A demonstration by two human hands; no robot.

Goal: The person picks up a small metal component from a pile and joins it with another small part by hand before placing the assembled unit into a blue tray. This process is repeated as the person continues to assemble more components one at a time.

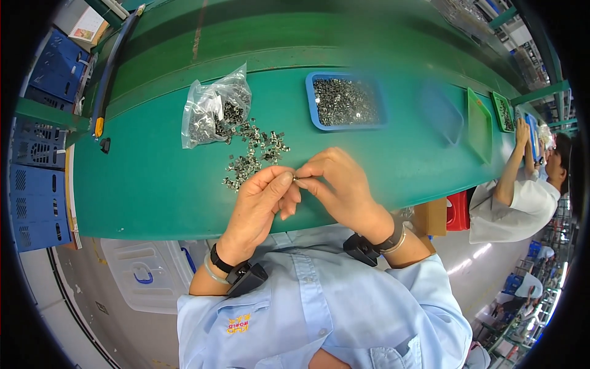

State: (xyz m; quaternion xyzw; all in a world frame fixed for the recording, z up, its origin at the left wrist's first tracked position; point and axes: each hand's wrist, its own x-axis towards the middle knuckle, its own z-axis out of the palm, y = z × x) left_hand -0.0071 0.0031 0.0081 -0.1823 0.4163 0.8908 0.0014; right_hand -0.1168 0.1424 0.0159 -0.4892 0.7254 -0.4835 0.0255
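Observation:
Over the near part of the green table (153, 190), my left hand (261, 197) and my right hand (344, 184) meet with their fingertips together. Both pinch one small metal part (295, 178), mostly covered by the fingers; its exact kind cannot be made out. Just beyond my left hand lies a loose pile of small shiny metal parts (246, 163). A clear plastic bag (200, 111) with more of these parts lies on its side behind the pile, its contents spilling toward it. Farther back stands a blue tray (312, 111) full of small metal pieces.
To the right are a translucent blue tray (445, 114), a green tray (479, 126) and a smaller green tray of parts (503, 111). A co-worker (513, 206) sits at the far right. Blue crates (40, 203) stand left; a clear lidded box (144, 277) is below the table edge.

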